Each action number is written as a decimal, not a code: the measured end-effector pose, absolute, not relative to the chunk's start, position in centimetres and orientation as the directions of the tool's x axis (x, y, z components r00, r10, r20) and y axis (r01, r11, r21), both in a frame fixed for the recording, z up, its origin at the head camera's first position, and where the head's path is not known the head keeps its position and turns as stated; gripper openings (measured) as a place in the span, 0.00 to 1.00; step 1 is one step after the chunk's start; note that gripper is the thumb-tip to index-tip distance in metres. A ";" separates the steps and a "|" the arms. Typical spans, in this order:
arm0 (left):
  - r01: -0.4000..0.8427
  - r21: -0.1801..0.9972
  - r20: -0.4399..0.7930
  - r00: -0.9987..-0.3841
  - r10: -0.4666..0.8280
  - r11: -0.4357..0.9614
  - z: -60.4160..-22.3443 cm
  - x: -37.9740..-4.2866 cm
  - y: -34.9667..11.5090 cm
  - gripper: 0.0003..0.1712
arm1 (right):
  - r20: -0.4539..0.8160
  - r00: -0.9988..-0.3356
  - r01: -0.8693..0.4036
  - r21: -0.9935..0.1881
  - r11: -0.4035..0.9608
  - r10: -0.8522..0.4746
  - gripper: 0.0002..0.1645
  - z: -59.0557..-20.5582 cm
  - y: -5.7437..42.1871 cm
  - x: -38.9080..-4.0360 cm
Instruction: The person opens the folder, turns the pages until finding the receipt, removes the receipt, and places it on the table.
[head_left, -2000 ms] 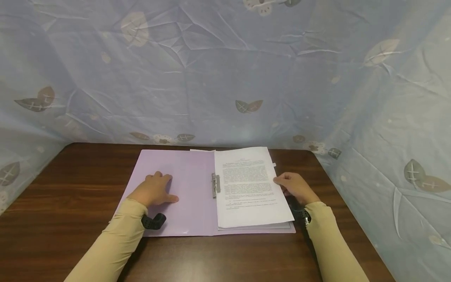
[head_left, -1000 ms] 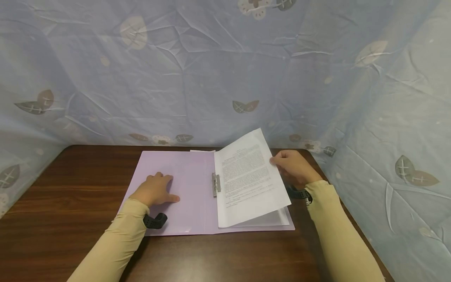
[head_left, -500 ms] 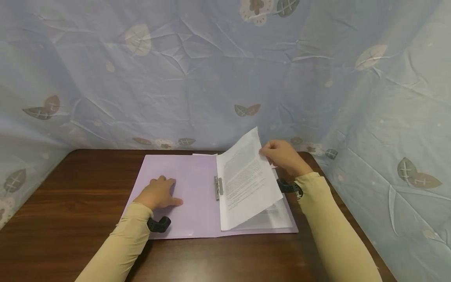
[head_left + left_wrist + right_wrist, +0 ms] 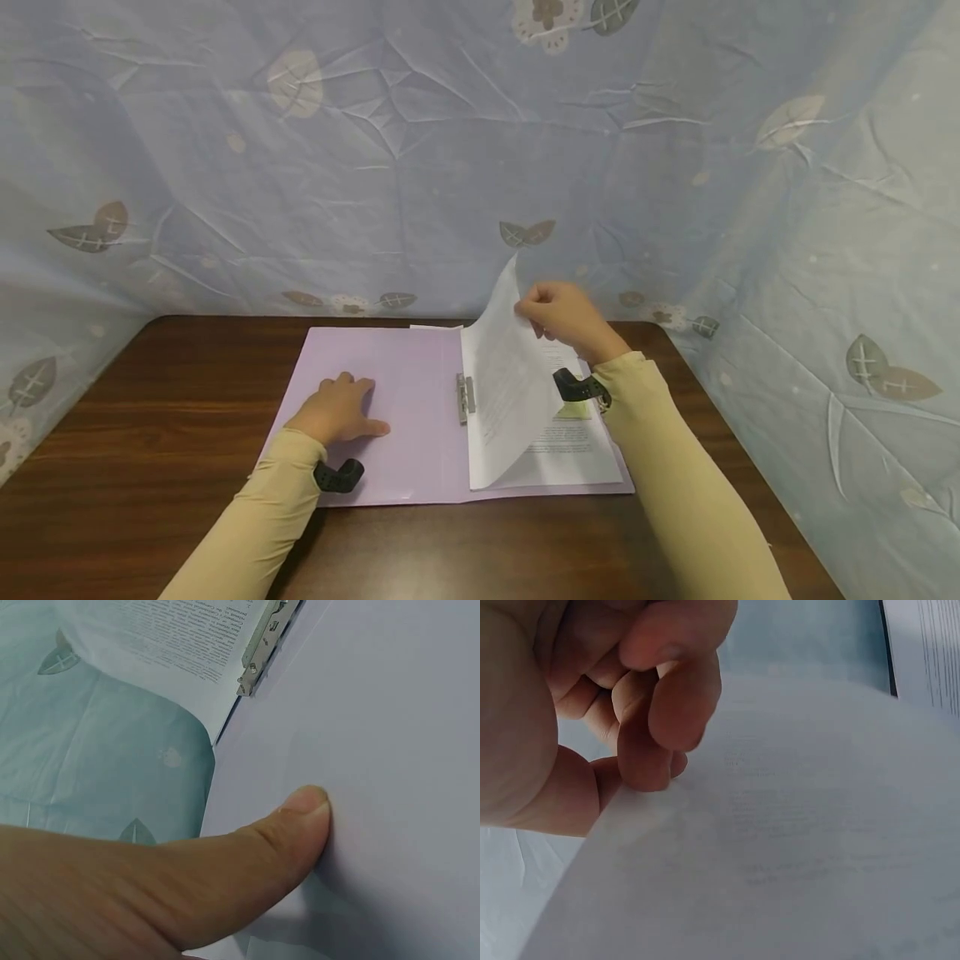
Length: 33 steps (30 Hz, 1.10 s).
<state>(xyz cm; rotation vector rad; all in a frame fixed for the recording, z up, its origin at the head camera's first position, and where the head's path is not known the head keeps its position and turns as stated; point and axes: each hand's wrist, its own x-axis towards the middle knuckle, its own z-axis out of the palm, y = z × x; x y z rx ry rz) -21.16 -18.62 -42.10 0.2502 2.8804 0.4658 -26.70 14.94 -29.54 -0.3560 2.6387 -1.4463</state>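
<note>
A light purple folder [image 4: 408, 467] lies spread on the table, with a metal clip [image 4: 465, 398] along its spine holding printed pages. My right hand [image 4: 566, 317] pinches the outer edge of a white sheet [image 4: 513, 392], lifted and curving upright above the stack. In the right wrist view, thumb and fingers meet on the edge of that sheet [image 4: 765, 847], whose print shows faintly through. My left hand [image 4: 337, 412] rests on the folder's left cover, fingers spread; the left wrist view shows its thumb [image 4: 247, 862] on the purple surface. Beneath the raised sheet, a printed page [image 4: 570, 458] shows a yellow-green patch [image 4: 575, 410].
The dark wooden table [image 4: 420, 550] runs around the folder. A pale blue cloth [image 4: 420, 183] with a leaf print hangs close behind it and along the right side. Each wrist wears a black strap, such as the left strap [image 4: 339, 477].
My right hand has raised the sheet's outer edge and carried it up and to the left, uncovering the page below and its yellow-green patch. The left hand has stayed on the cover.
</note>
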 end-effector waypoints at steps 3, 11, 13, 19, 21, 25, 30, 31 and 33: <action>0.126 0.333 -0.184 -0.963 0.196 0.934 -42.2 -21.2 -18.7 0.51 | 0.020 -0.962 -0.159 -0.853 0.496 -0.273 0.11 -29.4 13.6 -26.7; 0.120 0.330 -0.190 -0.963 0.190 0.936 -42.0 -21.3 -18.6 0.51 | 0.037 -0.946 -0.211 -0.825 0.524 -0.322 0.09 -29.1 10.0 -26.6; 0.119 0.331 -0.190 -0.963 0.190 0.936 -42.0 -21.3 -18.6 0.51 | 0.049 -0.939 -0.238 -0.807 0.541 -0.340 0.09 -29.1 9.1 -26.5; 0.121 0.318 -0.194 -0.963 0.189 0.940 -41.9 -21.2 -18.7 0.50 | 0.054 -0.919 -0.274 -0.801 0.533 -0.392 0.09 -29.8 6.2 -26.3; 0.114 0.313 -0.201 -0.962 0.183 0.943 -41.9 -21.2 -18.7 0.51 | 0.045 -0.913 -0.273 -0.806 0.525 -0.405 0.09 -30.0 5.1 -26.1; 0.094 0.308 -0.218 -0.962 0.167 0.947 -41.8 -21.3 -18.8 0.51 | 0.032 -0.907 -0.276 -0.796 0.538 -0.419 0.10 -30.6 3.1 -25.8; 0.091 0.296 -0.225 -0.961 0.162 0.951 -41.8 -21.3 -18.8 0.52 | 0.028 -0.902 -0.295 -0.770 0.566 -0.431 0.11 -31.7 1.1 -25.5; 0.095 0.294 -0.226 -0.960 0.165 0.951 -41.8 -21.3 -18.8 0.53 | 0.029 -0.900 -0.299 -0.766 0.568 -0.435 0.10 -32.0 0.8 -25.4; 0.104 0.292 -0.232 -0.957 0.176 0.951 -41.8 -21.4 -18.9 0.53 | 0.023 -0.900 -0.300 -0.755 0.583 -0.435 0.10 -32.5 0.2 -25.4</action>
